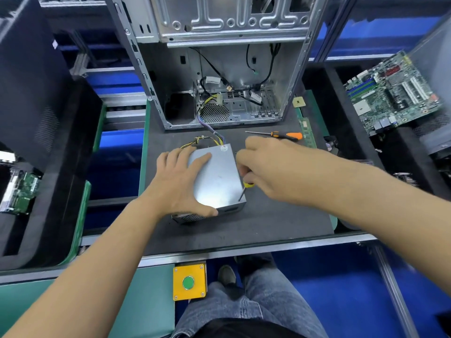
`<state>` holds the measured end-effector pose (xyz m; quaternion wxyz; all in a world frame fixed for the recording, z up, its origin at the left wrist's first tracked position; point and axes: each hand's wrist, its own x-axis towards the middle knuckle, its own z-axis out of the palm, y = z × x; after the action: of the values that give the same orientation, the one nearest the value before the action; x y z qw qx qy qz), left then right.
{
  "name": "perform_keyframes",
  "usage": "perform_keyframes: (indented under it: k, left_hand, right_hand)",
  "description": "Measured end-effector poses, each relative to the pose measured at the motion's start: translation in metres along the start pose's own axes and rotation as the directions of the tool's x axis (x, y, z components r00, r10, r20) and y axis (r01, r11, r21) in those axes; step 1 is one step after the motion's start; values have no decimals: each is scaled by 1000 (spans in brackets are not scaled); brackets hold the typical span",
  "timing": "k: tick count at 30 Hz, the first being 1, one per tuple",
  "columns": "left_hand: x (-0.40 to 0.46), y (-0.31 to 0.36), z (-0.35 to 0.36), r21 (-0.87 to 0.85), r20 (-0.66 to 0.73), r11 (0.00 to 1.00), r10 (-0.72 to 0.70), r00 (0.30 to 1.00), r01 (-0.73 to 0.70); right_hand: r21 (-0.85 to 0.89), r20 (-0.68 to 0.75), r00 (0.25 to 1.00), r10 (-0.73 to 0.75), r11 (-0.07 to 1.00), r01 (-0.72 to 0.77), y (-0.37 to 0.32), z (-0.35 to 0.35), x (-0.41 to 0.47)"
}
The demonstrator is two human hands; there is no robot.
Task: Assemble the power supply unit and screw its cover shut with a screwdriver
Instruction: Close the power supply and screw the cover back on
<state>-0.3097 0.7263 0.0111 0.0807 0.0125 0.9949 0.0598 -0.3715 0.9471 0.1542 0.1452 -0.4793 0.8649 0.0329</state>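
Observation:
The grey power supply unit (217,181) lies on the dark work mat (268,215), its cover on top and its coloured cable bundle (210,140) trailing back into the case. My left hand (180,184) lies spread over the unit's left side, thumb hooked at its near corner. My right hand (266,167) grips a yellow-handled screwdriver (245,189). Its thin tip touches the cover near the front right corner. Most of the handle is hidden in my fist.
An open metal computer case (219,69) stands behind the unit. A second screwdriver (280,135) with an orange-black handle lies on the mat, beside a RAM stick (308,132). A motherboard (393,93) sits at right. A yellow button box (189,281) hangs below the bench edge.

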Motion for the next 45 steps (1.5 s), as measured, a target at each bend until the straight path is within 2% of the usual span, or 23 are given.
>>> perform_keyframes:
  k: [2, 3, 4, 5, 6, 8, 9, 12, 14, 16, 17, 20, 22, 24, 28, 30, 32, 33, 35, 37, 40, 42, 45]
  left_hand:
    - [-4, 4, 2, -22, -27, 998, -53, 998, 52]
    - [-7, 7, 5, -23, -37, 996, -89, 995, 88]
    - [-10, 9, 7, -25, -46, 991, -136, 990, 135]
    - [-13, 13, 9, -31, -51, 981, -192, 980, 190]
    - [-16, 16, 11, -36, -49, 968, -250, 967, 248]
    - [-22, 25, 15, -35, -35, 932, -362, 931, 361]
    - [-24, 30, 17, -37, -28, 911, -412, 911, 411]
    - [-25, 47, 18, -78, -6, 830, -555, 832, 553]
    - [-24, 57, 18, -85, 24, 786, -613, 790, 613]
    - [-25, 61, 18, -59, 44, 778, -624, 780, 625]
    - [-28, 60, 18, -42, 42, 786, -615, 787, 617]
    - [-37, 51, 14, 29, 32, 823, -568, 822, 568]
    - [-41, 46, 8, 33, 76, 829, -559, 826, 558]
    - [-42, 41, 1, 7, 124, 840, -539, 833, 543]
    - [-45, 21, -11, -126, 245, 877, -425, 871, 464]
    - [-44, 7, -16, -53, 263, 935, -326, 908, 351]
    - [-37, -5, -20, 3, 219, 990, -139, 966, 142]
    - [-32, -9, -22, 9, 182, 1000, -28, 983, 27]
    - [-17, -11, -23, 58, 145, 986, 144, 979, -154]
    - [-3, -10, -23, 114, 191, 966, 207, 960, -231]
    - [7, -13, -20, 111, 240, 964, 209, 948, -240]
    - [8, -12, -18, 85, 221, 974, 188, 957, -211]
    - [9, -4, -13, 45, 163, 993, 103, 981, -112]
  right_hand:
    - [-106, -152, 986, 63, 991, -80, 4, 3, 4]
    - [-88, -227, 966, 122, 986, -145, 10, 4, 5]
    - [15, -265, 942, 205, 978, -208, 18, 6, 4]
    - [208, -273, 915, 295, 947, -244, 30, 10, 2]
    - [438, -266, 878, 397, 862, -256, 44, 16, -1]
    - [755, -181, 788, 589, 596, -273, 69, 36, -4]
    - [857, -78, 748, 660, 428, -288, 75, 50, -4]
    - [962, 251, 643, 724, -114, -247, 64, 97, 4]
    - [925, 375, 607, 701, -320, -203, 37, 118, 14]
    - [910, 385, 648, 657, -387, -149, 10, 134, 23]
    - [912, 367, 678, 637, -389, -127, -1, 141, 26]
    - [957, 282, 751, 598, -229, -177, -19, 152, 34]
    - [960, 271, 775, 570, -215, -178, -16, 149, 41]
    - [968, 248, 793, 556, -168, -185, -3, 146, 50]
    - [985, 149, 855, 497, 2, -173, 34, 148, 78]
    - [967, 95, 823, 561, 146, -211, 54, 151, 93]
    - [900, -25, 746, 666, 339, -272, 68, 152, 107]
    - [875, -63, 729, 682, 389, -289, 73, 152, 115]
    - [845, -78, 761, 645, 447, -293, 77, 155, 129]
    - [806, -81, 795, 602, 509, -303, 76, 159, 139]
    - [718, -163, 796, 582, 624, -309, 74, 168, 145]
    - [631, -214, 801, 559, 705, -324, 75, 170, 147]
    - [536, -212, 825, 523, 769, -350, 75, 164, 147]
